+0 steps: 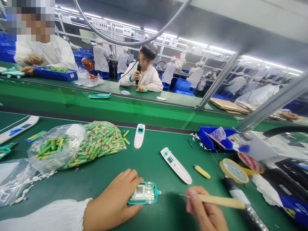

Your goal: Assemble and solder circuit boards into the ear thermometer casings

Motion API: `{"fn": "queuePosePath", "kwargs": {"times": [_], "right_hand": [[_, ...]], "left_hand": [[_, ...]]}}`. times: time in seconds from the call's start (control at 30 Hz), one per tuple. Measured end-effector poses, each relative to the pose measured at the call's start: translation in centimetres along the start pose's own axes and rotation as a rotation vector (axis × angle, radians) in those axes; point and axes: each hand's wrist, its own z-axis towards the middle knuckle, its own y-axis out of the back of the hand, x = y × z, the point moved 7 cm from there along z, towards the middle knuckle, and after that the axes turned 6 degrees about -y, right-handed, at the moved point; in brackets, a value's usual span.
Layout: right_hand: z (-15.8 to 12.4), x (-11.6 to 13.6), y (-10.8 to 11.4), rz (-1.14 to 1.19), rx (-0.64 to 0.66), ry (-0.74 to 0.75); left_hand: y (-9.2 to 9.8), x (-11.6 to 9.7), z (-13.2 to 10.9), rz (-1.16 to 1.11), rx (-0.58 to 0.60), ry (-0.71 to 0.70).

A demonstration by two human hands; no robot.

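My left hand (115, 199) is closed around the left end of a teal thermometer housing (155, 194), pressing it against the green bench. A pale display panel (140, 193) shows inside the opened housing, and a small teal nozzle points right. To the right, my right hand (204, 205) pinches a slim tool with a pale wooden handle (223, 201). Its thin metal tip points left towards the housing, apart from it; blur hides the tip's exact kind. Beyond my hands lie a white thermometer body (176, 166) and a smaller white thermometer (139, 136).
A plastic bag of green batteries (98, 144) lies at left. At right are a yellow stub (202, 172), a tape roll (234, 170), a black cylindrical tool (240, 199) and a blue bin (211, 138). Co-workers sit across the raised green partition (154, 112).
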Motion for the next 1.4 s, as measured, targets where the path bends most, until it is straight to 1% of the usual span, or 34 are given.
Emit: {"fn": "queuePosePath", "kwargs": {"times": [0.03, 0.07, 0.1, 0.13, 0.17, 0.23, 0.27, 0.37, 0.47, 0.53, 0.6, 0.67, 0.77, 0.87, 0.97, 1.1, 1.2, 1.33, 1.4], "right_hand": [[0.9, -0.3, 1.7, -0.104, -0.009, -0.020], [1.8, -0.7, 3.0, -0.235, 0.015, -0.058], [2.7, -0.8, 4.6, -0.379, -0.014, -0.065], [3.6, -0.9, 5.7, -0.545, -0.016, -0.066], [4.5, -1.0, 6.6, -0.715, -0.003, -0.077], [6.2, -0.9, 7.9, -0.941, -0.002, -0.084], [7.0, -0.8, 8.4, -0.999, -0.012, -0.088], [9.4, -0.6, 9.5, -1.055, -0.059, -0.072], [10.9, -0.9, 10.1, -1.089, -0.100, -0.055], [11.0, -0.8, 9.8, -1.077, -0.160, -0.026], [10.3, -0.3, 8.6, -1.012, -0.169, 0.048], [9.1, 0.4, 6.3, -0.910, -0.095, 0.148], [7.4, 1.2, 2.6, -0.792, 0.026, 0.263], [6.7, 1.3, 0.2, -0.746, 0.051, 0.301], [6.8, 1.0, -1.1, -0.720, 0.032, 0.294], [7.0, 0.5, -1.9, -0.647, 0.042, 0.260], [6.7, 0.3, -1.6, -0.557, 0.038, 0.218], [4.9, 0.6, 0.2, -0.416, -0.075, 0.158], [3.5, 0.6, 1.5, -0.235, -0.144, 0.092]], "left_hand": [[0.2, 0.2, 0.0, -0.039, -0.005, 0.012], [0.5, 0.5, 0.0, -0.089, -0.016, 0.037], [0.7, 0.8, 0.0, -0.149, -0.035, 0.077], [0.9, 1.2, 0.0, -0.223, -0.051, 0.129], [0.9, 1.7, -0.1, -0.308, -0.059, 0.190], [0.4, 2.3, -0.1, -0.498, -0.046, 0.299], [0.0, 2.4, -0.1, -0.587, -0.042, 0.342], [-1.1, 2.2, 0.0, -0.833, -0.077, 0.416], [-1.9, 0.9, 0.7, -1.055, -0.069, 0.379], [-1.9, -0.1, 1.5, -1.137, -0.058, 0.349], [-1.8, -0.7, 2.4, -1.168, -0.065, 0.365], [-1.7, -1.2, 3.2, -1.188, -0.043, 0.388], [-1.7, -2.0, 4.4, -1.226, -0.027, 0.358], [-2.3, -2.1, 4.9, -1.250, -0.015, 0.361], [-2.8, -1.9, 5.0, -1.327, -0.019, 0.346], [-2.7, -1.7, 4.9, -1.394, -0.036, 0.288], [-2.5, -1.7, 4.7, -1.379, -0.025, 0.312], [-2.5, -1.6, 4.4, -1.354, -0.017, 0.353], [-2.7, -1.4, 4.1, -1.329, -0.020, 0.367]]}}
